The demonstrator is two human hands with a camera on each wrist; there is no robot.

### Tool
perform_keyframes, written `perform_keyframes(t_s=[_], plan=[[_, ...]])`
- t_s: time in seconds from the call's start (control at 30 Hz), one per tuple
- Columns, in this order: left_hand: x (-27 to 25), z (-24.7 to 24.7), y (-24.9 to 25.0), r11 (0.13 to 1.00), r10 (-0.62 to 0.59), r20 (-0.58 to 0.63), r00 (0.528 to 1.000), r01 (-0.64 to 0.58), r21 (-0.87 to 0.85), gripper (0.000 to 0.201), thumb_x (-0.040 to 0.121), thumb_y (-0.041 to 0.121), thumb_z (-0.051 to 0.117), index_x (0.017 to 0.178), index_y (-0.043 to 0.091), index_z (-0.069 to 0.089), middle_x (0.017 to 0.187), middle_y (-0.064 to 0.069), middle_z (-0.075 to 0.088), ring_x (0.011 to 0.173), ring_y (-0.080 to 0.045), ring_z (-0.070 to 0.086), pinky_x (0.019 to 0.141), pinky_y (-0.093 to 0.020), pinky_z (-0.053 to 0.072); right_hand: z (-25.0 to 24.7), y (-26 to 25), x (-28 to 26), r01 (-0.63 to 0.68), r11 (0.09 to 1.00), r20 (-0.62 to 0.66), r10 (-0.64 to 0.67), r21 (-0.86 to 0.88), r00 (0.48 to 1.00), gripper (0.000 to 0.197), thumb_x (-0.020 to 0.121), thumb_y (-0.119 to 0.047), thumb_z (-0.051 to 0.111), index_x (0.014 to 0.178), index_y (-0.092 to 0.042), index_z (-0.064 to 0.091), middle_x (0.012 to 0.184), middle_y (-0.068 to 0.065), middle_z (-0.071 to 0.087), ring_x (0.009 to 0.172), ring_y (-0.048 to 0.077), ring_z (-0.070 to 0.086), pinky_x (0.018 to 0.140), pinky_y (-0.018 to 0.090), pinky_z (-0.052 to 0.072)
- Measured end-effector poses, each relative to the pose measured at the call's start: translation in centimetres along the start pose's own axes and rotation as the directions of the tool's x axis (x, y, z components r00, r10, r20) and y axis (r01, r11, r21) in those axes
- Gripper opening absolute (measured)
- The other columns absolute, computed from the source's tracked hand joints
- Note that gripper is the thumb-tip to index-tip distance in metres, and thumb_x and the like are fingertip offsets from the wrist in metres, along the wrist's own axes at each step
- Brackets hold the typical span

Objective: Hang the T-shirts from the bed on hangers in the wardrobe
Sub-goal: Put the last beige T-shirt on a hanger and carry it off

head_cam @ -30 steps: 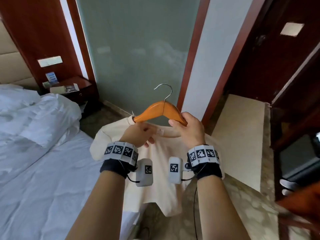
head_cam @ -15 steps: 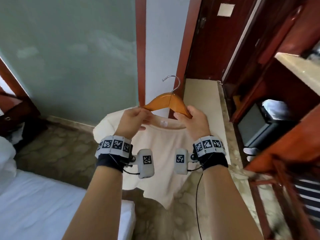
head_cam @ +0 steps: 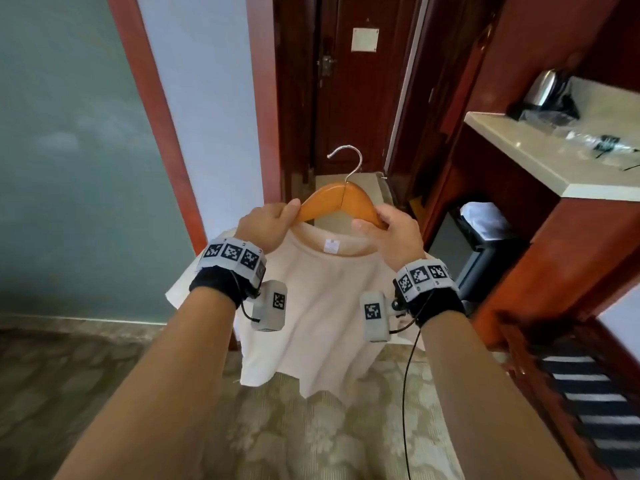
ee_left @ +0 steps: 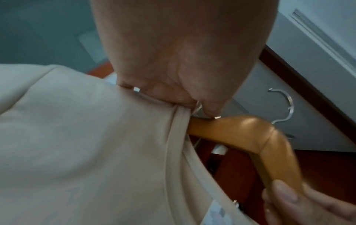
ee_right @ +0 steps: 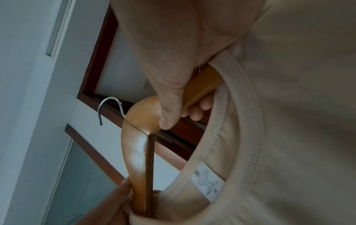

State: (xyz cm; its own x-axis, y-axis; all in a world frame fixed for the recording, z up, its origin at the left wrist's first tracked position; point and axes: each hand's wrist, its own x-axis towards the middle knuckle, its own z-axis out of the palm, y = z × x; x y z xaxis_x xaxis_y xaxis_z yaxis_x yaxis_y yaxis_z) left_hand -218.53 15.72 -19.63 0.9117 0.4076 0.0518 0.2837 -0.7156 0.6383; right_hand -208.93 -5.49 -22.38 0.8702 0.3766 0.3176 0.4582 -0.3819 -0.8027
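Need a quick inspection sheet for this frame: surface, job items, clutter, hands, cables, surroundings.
Surface: patterned carpet; no work table seen.
Job's things: cream T-shirt draped on wooden hanger, metal hook free, held in the air.
Clutter: kettle and small items on counter.
Grippers: left hand and right hand each grip a hanger arm at the collar.
Cables: black cable hangs from the right wrist.
Surroundings: dark wooden door ahead; hanging rail not visible.
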Motion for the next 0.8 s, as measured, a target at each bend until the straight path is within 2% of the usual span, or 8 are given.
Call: perform_keyframes(t_s=[0.07,0.13,0.23,0.3,0.4,0.5,0.67,0.8], plan=[[3.5,1.9,3.1,0.998,0.057,0.034,0.998,-0.056,-0.034,0.056,0.104,0.054,0.029,0.128,0.015,0.062,0.120,-0.007,0.062,0.119,-0.028,0.055,0.102,-0.040,0.038,-3.1,2.2,3.4,0.006,1.000,-0.019,-0.006,-0.016,1.000,0.022,0.086,-0.039,0.071,0.080,-0.019,0.062,0.069,-0.004,0.055,0.066,0.011,0.050,0.069,0.036,0.043],[7.3,3.3,6.1,0.994,0.109,0.061,0.992,-0.107,-0.031,0.055,0.101,0.061,0.033,0.121,0.021,0.064,0.119,-0.005,0.065,0.115,-0.028,0.058,0.099,-0.041,0.043,-6.4,3.9,6.8,0.012,0.999,-0.022,-0.013,-0.043,1.000,0.018,0.085,-0.040,0.071,0.082,-0.024,0.064,0.073,-0.003,0.060,0.068,0.011,0.054,0.074,0.039,0.047],[12.5,5.2,11.1,0.980,0.197,0.085,0.977,-0.194,-0.043,0.043,0.092,0.066,0.050,0.104,0.029,0.067,0.099,0.002,0.068,0.095,-0.018,0.062,0.086,-0.035,0.048,-11.0,5.9,11.9,0.027,0.997,-0.007,-0.028,-0.076,1.000,0.014,0.081,-0.048,0.071,0.081,-0.035,0.064,0.075,-0.007,0.065,0.074,0.013,0.061,0.081,0.044,0.051],[15.6,6.2,14.7,0.964,0.265,0.073,0.961,-0.264,-0.023,0.033,0.086,0.061,0.064,0.096,0.030,0.067,0.088,0.001,0.069,0.084,-0.017,0.065,0.077,-0.032,0.050,-13.5,6.9,15.4,0.056,0.992,-0.004,-0.057,-0.110,0.998,0.025,0.075,-0.056,0.068,0.082,-0.032,0.064,0.078,-0.002,0.068,0.076,0.019,0.064,0.082,0.051,0.054],[20.5,7.4,19.4,0.947,0.322,0.017,0.947,-0.322,-0.024,0.031,0.078,0.059,0.071,0.088,0.030,0.066,0.081,0.004,0.072,0.078,-0.015,0.068,0.078,-0.039,0.057,-16.4,7.9,20.3,0.106,0.984,0.003,-0.107,-0.146,0.994,0.033,0.075,-0.058,0.067,0.082,-0.026,0.062,0.078,0.004,0.067,0.077,0.025,0.064,0.080,0.054,0.053],[25.7,8.6,22.8,0.935,0.350,-0.048,0.936,-0.352,-0.040,0.033,0.082,0.056,0.071,0.083,0.023,0.066,0.074,0.002,0.069,0.073,-0.018,0.068,0.078,-0.044,0.058,-18.9,9.1,25.0,0.131,0.974,-0.022,-0.137,-0.185,0.990,0.035,0.078,-0.060,0.063,0.087,-0.026,0.063,0.079,-0.001,0.067,0.076,0.020,0.064,0.079,0.050,0.054],[35.6,9.8,25.9,0.907,0.403,-0.098,0.910,-0.411,-0.095,0.036,0.087,0.054,0.067,0.073,0.022,0.057,0.066,0.004,0.059,0.065,-0.017,0.061,0.075,-0.046,0.055,-22.5,12.9,34.4,0.099,0.953,0.003,-0.103,-0.285,0.995,0.039,0.083,-0.067,0.053,0.108,-0.037,0.058,0.097,-0.012,0.066,0.092,0.012,0.063,0.086,0.038,0.051],[44.8,10.4,27.0,0.893,0.423,-0.098,0.901,-0.433,-0.124,0.040,0.087,0.051,0.068,0.077,0.014,0.059,0.068,-0.002,0.059,0.065,-0.021,0.059,0.078,-0.051,0.054,-23.8,15.3,42.9,0.048,0.894,0.085,-0.011,-0.446,0.996,0.038,0.092,-0.057,0.054,0.089,-0.019,0.058,0.077,-0.001,0.059,0.076,0.020,0.059,0.071,0.036,0.044]])
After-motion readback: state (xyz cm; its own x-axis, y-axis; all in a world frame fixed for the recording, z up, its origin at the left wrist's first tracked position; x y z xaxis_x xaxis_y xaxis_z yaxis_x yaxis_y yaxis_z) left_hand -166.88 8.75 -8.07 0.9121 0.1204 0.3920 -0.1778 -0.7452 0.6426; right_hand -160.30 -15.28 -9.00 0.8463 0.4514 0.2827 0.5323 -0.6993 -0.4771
